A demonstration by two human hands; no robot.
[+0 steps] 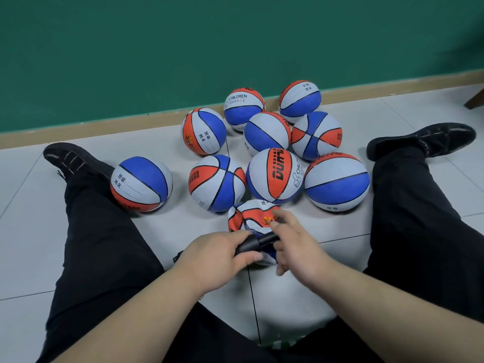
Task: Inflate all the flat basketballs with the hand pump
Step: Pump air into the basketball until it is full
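A black pump [255, 243] is held low over the tiled floor [31, 231], between the outspread legs of a seated person. The left hand [217, 254] is wrapped round the near part of the pump, with the fingers curled over the barrel and the thumb underneath. The right hand [298, 247] is closed round the far end of the pump, with 1 finger stretched forward onto the flat ball [248, 218]; this hand is blurred, so the exact lie of its fingers cannot be told.

The flat ball is seen crumpled and caved in on the floor, just beyond and partly under both hands, with its orange, white and blue panels folded. The pump's far end is laid against it; the needle is hidden.

Beyond the flat ball, 9 round balls [336, 182] in the same 3 colours are gathered on the floor. The nearest 3 are set in a row just behind the flat ball, 5 more are clustered behind them towards the green wall [157, 48] and its tan skirting [104, 127], and 1 ball [141, 184] is set apart to the left, touching the left trouser leg [104, 231]. Black shoes [70, 161] are worn on both feet.
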